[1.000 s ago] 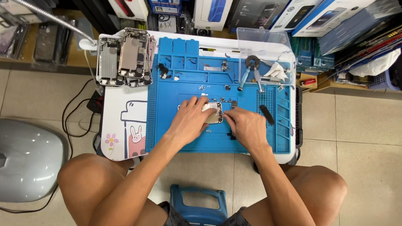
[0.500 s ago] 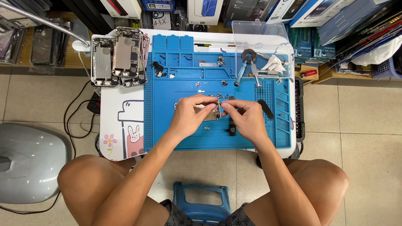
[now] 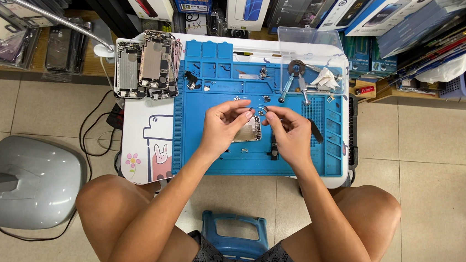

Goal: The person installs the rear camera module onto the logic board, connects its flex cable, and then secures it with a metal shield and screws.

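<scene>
My left hand (image 3: pixel 222 126) and my right hand (image 3: pixel 292 134) hover close together over the middle of a blue repair mat (image 3: pixel 209 151). A silver phone housing (image 3: pixel 250 131) lies on the mat just beneath them, partly hidden by my fingers. My right hand pinches thin curved metal tweezers (image 3: pixel 262 109), tips pointing left. The fingertips of my left hand are pinched right next to those tips; anything between them is too small to see.
The mat covers a small white table (image 3: pixel 143 140). A stack of opened phone housings (image 3: pixel 147 63) sits at its back left. Small metal tools (image 3: pixel 297 78) and a black tool (image 3: pixel 316 131) lie on the right. Below are a blue stool (image 3: pixel 234 233) and a grey lamp base (image 3: pixel 29 181). Shelves of boxes stand behind.
Both hands have lifted off the phone housing and brought their fingertips together above it. The tweezers now show in my right hand.
</scene>
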